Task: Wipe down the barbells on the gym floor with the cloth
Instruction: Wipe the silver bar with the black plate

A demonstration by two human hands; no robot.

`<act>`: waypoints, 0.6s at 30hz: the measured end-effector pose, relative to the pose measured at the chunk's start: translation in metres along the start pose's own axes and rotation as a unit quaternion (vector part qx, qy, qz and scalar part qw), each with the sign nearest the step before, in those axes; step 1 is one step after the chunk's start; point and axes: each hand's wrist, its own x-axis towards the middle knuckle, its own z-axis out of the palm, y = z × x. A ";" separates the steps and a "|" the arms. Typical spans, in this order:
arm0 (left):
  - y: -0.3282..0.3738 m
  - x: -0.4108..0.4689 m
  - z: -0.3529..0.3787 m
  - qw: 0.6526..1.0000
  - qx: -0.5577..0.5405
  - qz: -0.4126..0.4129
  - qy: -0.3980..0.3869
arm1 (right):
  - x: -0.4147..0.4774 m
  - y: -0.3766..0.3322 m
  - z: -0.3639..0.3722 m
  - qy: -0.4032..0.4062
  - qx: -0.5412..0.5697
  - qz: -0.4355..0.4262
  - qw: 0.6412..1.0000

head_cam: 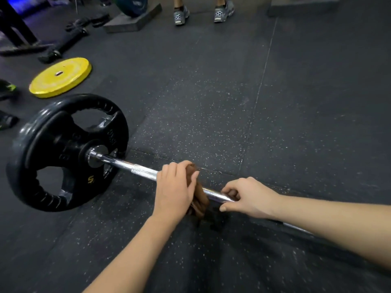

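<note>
Now left grip [173, 187] clamps cloth [200, 203] round barbell [143, 171], right grip [247, 197] curls on it; plate [61, 136] shows "S".

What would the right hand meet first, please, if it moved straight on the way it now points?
Most likely the brown cloth that the left hand holds round the barbell shaft; the right hand points along the shaft towards it, with only bare chrome between.

Two bare forearms show in the near part of the scene, one at the near left and one along the right edge, uncovered from wrist to the edge of view. The left hand [173, 191] and right hand [249, 197] are bare too; the right thumb has a short, plain nail.
</note>
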 end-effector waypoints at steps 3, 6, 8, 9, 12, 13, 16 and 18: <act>0.016 -0.002 0.001 1.000 0.005 -0.025 -0.007 | -0.009 0.008 -0.006 -0.018 -0.036 0.003 0.999; 0.039 -0.014 0.011 0.999 0.016 0.040 -0.024 | -0.011 0.012 -0.004 -0.027 -0.059 0.008 0.998; 0.059 -0.025 0.018 0.996 -0.001 0.080 -0.037 | -0.011 0.013 -0.001 -0.027 -0.082 0.011 0.996; 0.069 -0.029 0.021 0.995 -0.009 0.091 -0.045 | -0.011 0.014 0.000 -0.029 -0.092 0.009 0.995; 0.075 -0.025 0.022 0.991 -0.014 0.122 -0.054 | -0.020 0.019 -0.009 -0.044 -0.104 0.016 0.993; 0.069 -0.021 0.019 0.990 -0.010 0.129 -0.050 | -0.024 0.023 -0.014 -0.050 -0.102 0.023 0.993; 0.039 -0.007 0.009 0.997 -0.023 0.056 -0.056 | -0.039 0.040 -0.021 -0.048 -0.081 0.042 0.995; 0.029 -0.002 0.004 0.998 -0.031 0.009 -0.049 | -0.048 0.050 -0.022 -0.040 -0.065 0.052 0.996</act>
